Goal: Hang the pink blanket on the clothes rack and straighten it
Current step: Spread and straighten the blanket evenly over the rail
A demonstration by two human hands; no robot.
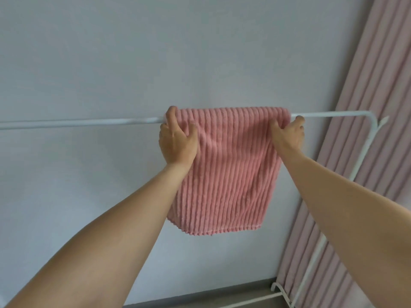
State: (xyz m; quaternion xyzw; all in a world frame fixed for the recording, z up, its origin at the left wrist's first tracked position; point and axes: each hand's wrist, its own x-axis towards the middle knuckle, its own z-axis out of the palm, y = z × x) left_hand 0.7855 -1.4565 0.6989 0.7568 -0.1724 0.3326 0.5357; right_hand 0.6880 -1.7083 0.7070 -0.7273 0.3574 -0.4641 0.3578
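Head view, pink blanket (224, 170): draped over the white clothes rack (77, 122) top bar, ribbed, hanging straight.
Left hand (176, 141): fingers curled over the blanket's left top corner at the bar.
Right hand (289, 134): pinching the right top edge.
Behind: pale wall (155, 52); pink curtain (378, 96) at right.

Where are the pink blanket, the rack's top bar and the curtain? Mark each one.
pink blanket (224, 170), head view, middle of the hanging front panel.
top bar (77, 123), head view, bare stretch left of the blanket.
curtain (378, 90), head view, folds at the right edge.
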